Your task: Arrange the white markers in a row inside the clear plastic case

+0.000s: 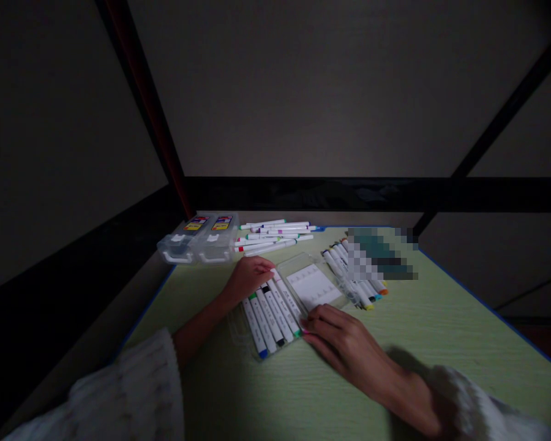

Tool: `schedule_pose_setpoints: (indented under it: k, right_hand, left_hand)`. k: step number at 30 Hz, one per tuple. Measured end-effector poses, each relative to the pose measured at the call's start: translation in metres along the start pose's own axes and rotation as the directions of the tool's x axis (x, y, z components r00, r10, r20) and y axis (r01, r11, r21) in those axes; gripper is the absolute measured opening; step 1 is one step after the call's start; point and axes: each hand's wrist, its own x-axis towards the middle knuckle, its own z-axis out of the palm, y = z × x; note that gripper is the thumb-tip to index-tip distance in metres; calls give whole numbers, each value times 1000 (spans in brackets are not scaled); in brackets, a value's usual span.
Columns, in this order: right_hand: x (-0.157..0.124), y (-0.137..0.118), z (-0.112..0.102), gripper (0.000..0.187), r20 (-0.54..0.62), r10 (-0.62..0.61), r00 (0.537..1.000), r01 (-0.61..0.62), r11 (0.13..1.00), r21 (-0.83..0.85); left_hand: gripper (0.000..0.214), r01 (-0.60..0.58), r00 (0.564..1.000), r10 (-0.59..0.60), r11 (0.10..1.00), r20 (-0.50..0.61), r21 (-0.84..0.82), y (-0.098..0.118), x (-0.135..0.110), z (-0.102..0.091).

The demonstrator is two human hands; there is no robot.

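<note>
An open clear plastic case (245,346) lies near the middle of the table, with several white markers (267,318) side by side in one half. In its other half is a white insert (313,288). The rightmost marker (287,297) lies along the row's right edge. At that marker's far end, my left hand (248,278) has its thumb and fingers closed on it. My right hand (344,337) has its fingers bent together round the near, pink-tipped end. Both hands partly cover the ends of the markers.
Two clear carry cases (215,239) with handles stand at the back left. Several thin white pens (280,233) lie loose beside them. To the right is a pile of thicker markers (337,260), partly under a pixelated patch. A wall rises behind the table (441,343).
</note>
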Motion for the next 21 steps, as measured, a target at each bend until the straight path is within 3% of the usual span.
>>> schedule_pose_setpoints:
  k: [21]
  right_hand:
    - [0,0,-1,23,45,34,998,-35,999,20]
  left_hand:
    - [15,-6,999,2,994,35,106,-1,-1,1]
